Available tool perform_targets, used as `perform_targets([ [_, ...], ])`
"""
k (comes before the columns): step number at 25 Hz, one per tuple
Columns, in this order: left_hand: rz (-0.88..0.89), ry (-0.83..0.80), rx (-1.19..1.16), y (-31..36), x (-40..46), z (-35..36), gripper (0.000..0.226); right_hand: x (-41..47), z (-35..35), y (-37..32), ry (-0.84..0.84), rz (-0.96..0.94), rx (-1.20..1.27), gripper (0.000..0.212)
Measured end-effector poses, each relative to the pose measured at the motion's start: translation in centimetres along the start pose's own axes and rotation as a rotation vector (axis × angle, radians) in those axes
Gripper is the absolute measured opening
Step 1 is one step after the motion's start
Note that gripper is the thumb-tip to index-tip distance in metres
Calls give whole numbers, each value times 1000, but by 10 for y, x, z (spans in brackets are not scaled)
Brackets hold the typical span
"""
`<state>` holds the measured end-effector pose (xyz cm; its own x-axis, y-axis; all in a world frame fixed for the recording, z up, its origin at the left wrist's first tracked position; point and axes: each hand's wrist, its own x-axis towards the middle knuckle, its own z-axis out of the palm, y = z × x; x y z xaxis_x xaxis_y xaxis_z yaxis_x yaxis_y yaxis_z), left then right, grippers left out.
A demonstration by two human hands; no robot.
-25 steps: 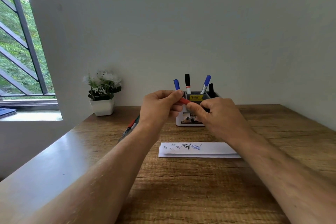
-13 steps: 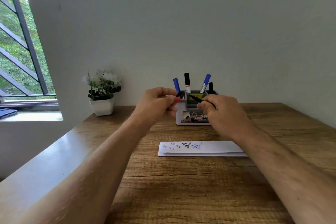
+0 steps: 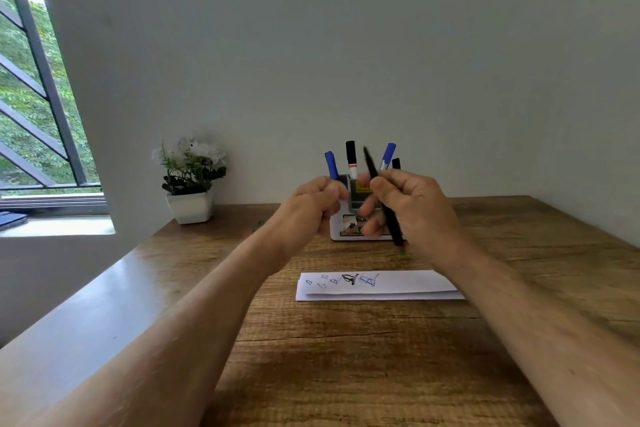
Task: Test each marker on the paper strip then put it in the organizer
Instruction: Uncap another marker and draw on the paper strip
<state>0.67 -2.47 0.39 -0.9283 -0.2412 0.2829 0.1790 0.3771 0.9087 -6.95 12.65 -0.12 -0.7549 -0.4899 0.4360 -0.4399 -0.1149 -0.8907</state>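
Observation:
My right hand (image 3: 412, 204) grips a thin black pen (image 3: 372, 166), tilted, with one end up past the organizer's markers and the other end low near the table. My left hand (image 3: 311, 208) is a closed fist just left of it; the red cap it held is hidden inside. Between and behind both hands stands the white and grey organizer (image 3: 335, 230), holding a blue marker (image 3: 331, 165), a black marker (image 3: 350, 154), a second blue marker (image 3: 388, 154) and a short black one (image 3: 396, 163). The folded paper strip (image 3: 408, 284) lies nearer to me, with scribbles at its left end.
A white pot of flowers (image 3: 190, 206) stands at the back left of the wooden table (image 3: 346, 357), near the wall. A barred window (image 3: 34, 97) is on the far left. A speck of green (image 3: 258, 224) shows beside my left wrist.
My hands pulled apart and the red cap came off into my left fist. My right hand swung the black pen from near level to steeply tilted.

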Motion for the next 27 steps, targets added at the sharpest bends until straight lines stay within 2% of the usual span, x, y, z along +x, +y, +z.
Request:
perform_targets([
  [1,-15,-67,139,0,-1,1,8,-1,-2,-1,-3,10,29,20],
  [3,-37,-213,373,-3,-3,4,22,-3,-7,-2,18,9,47,22],
  [5,-79,-330,453,-5,-3,7,30,-3,-12,-2,41,20,59,16],
  [6,-104,-373,459,-5,-4,8,31,-3,-14,-1,45,45,95,19],
  [9,-152,-435,569,-9,-1,7,34,-3,-17,2,4,161,168,20],
  [11,-172,-465,627,-10,0,5,31,-4,-20,6,-80,193,56,6],
  [13,-174,-475,646,-10,0,4,26,-5,-22,10,-157,227,-94,30],
  [14,-171,-469,657,-10,0,4,25,-5,-22,11,-191,256,-136,35],
  [19,-182,-477,649,-13,0,3,24,-10,-18,15,-367,349,-184,4],
  [22,-182,-474,651,-17,2,3,19,-9,-18,18,-377,367,-155,13],
  [25,-186,-458,661,-18,3,5,19,-8,-17,20,-351,360,-252,27],
  [27,-196,-457,646,-18,4,5,18,-7,-16,23,-345,333,-306,28],
])
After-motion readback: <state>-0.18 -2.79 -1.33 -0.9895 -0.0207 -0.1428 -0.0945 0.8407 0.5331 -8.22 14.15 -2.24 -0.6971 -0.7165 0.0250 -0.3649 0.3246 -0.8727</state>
